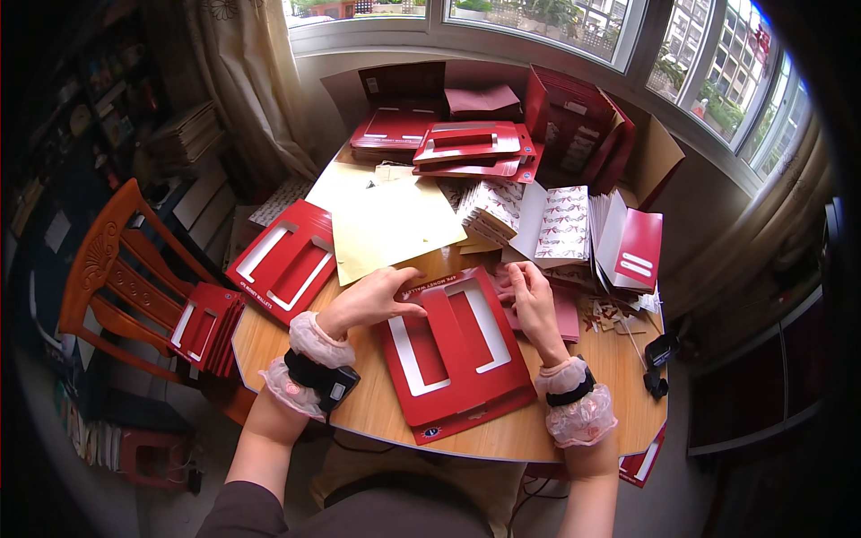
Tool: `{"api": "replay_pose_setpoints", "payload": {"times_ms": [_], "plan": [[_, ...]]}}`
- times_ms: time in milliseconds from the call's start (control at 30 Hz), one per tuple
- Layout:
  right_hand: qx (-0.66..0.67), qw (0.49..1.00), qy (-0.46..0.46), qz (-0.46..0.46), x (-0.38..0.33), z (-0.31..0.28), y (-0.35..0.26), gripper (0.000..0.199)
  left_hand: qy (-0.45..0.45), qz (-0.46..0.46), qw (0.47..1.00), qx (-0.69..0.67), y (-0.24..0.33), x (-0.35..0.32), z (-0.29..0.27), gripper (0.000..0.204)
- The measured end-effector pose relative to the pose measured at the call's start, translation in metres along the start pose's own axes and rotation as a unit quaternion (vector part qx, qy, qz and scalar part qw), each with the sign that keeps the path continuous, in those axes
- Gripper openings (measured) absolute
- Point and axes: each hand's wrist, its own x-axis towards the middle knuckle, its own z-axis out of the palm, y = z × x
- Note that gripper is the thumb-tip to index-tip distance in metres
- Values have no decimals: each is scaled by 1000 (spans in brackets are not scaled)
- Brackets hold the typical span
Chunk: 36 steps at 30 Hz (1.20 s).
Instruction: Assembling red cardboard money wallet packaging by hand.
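Red sleeve [457, 345] between hands, by near edge of table [639, 394]. Left hand [369, 303]: thumb, fingers spread. Right hand [533, 309]: fingers curled; pinching, can't tell. Careless nearward push could drop sleeve.

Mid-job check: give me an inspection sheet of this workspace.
Surface: wooden table, wood showing near its front edge.
Job's things: red-and-white folder on the table between the hands; another folder to the left.
Clutter: yellow paper, patterned paper pieces, small scraps.
Hands: left hand open at the nearer folder's upper left; right hand curled at its upper right, grip unclear.
Cables: thin dark cable below the table.
Surroundings: wooden chair, curtain, window.
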Motion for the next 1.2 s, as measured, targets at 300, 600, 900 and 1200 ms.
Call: {"api": "replay_pose_setpoints", "payload": {"times_ms": [300,600,900,1200], "plan": [[150,984,-91,29,4,-18,-15,34,68,60,984,-154,-9,6,9,35],[519,849,-75,63,-4,-14,-59,54,-30,113,862,-493,12,8,17,30],[378,923,-41,69,-31,36,-52,60,-175,88,825,-530,46,3,50,37],[482,870,-101,3,-30,40,-46,62,-153,79,889,-423,49,1,52,19]]}}
